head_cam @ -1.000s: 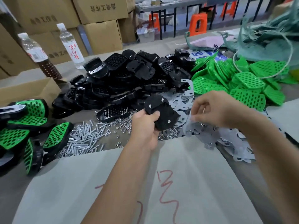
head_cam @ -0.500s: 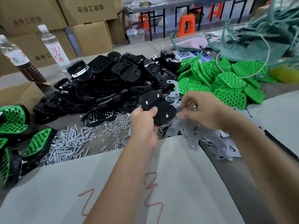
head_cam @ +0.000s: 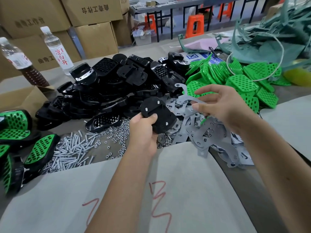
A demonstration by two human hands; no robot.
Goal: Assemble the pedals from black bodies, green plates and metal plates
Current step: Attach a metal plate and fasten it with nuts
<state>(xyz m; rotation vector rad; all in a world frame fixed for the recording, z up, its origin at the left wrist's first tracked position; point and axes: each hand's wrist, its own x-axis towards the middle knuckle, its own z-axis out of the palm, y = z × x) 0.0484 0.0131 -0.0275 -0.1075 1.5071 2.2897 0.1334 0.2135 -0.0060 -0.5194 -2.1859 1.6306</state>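
At centre frame, my left hand (head_cam: pixel 143 132) grips a black pedal body (head_cam: pixel 157 116), underside up, with three screw tips showing. Just to its right, my right hand (head_cam: pixel 217 105) pinches a thin grey metal plate (head_cam: pixel 186 96) between thumb and fingers, raised above the heap of metal plates (head_cam: pixel 210 138). Black bodies (head_cam: pixel 109 91) are piled behind, green plates (head_cam: pixel 235 79) to the upper right. Screws (head_cam: pixel 70 148) and nuts (head_cam: pixel 116 137) lie scattered at lower left of the pile, beside finished pedals (head_cam: pixel 40 148) at the left edge.
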